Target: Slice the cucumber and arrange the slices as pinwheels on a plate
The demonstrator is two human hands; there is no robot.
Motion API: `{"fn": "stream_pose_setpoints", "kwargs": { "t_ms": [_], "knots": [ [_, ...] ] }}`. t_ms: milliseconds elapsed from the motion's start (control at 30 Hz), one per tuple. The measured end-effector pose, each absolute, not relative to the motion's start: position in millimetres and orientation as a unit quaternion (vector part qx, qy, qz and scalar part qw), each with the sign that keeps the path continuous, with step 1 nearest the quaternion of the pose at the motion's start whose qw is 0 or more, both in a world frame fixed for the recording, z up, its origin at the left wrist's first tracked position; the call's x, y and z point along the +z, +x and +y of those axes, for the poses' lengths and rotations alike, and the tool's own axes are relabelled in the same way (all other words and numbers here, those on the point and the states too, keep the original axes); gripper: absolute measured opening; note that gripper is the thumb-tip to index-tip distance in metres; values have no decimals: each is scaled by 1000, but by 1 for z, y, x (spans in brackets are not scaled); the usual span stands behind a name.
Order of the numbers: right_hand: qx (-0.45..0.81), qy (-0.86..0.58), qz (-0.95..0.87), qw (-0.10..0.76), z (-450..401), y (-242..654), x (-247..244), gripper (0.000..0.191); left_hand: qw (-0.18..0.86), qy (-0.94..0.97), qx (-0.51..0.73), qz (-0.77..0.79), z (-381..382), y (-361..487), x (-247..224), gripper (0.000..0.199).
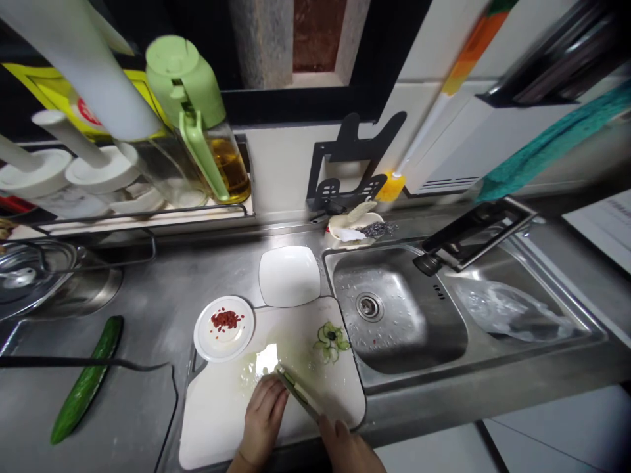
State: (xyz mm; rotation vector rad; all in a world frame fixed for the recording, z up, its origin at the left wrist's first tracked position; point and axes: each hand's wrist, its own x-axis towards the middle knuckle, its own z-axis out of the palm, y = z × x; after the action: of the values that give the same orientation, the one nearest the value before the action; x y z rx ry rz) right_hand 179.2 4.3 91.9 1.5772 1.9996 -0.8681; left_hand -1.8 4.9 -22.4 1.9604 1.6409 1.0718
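Note:
My right hand (345, 447) is closed round the handle of a knife (304, 402), whose blade slants up and left over the white cutting board (211, 420). Beside the blade, my left hand (266, 410) has its fingers curled down on the board, holding a piece of cucumber that they mostly hide. Pale green bits show at the blade and the fingertips. A small heap of cucumber peelings or thin slices (330, 341) lies at the board's right side. Wet, greenish juice spreads over the middle of the board.
A white plate (204, 338) with red bits overlaps the board's upper left corner. Behind the board is a white square dish (290, 276). A whole cucumber (86, 381) lies left, near a metal pot (98, 289). At right are the sink (394, 341) and faucet (444, 246).

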Motion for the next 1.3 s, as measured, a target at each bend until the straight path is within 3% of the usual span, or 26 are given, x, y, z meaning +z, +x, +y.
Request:
{"fn": "stream_pose_setpoints", "kwargs": {
  "t_ms": [467, 767, 1300],
  "knots": [
    [-317, 586, 713, 218, 7, 169, 76, 64, 199, 698, 366, 582, 3, -4, -26, 17],
    [-284, 589, 743, 144, 7, 163, 56, 52, 200, 702, 377, 571, 6, -2, -23, 16],
    [-349, 592, 695, 213, -2, 190, 78, 67, 186, 699, 373, 581, 5, -3, -22, 18]
  ]
}}
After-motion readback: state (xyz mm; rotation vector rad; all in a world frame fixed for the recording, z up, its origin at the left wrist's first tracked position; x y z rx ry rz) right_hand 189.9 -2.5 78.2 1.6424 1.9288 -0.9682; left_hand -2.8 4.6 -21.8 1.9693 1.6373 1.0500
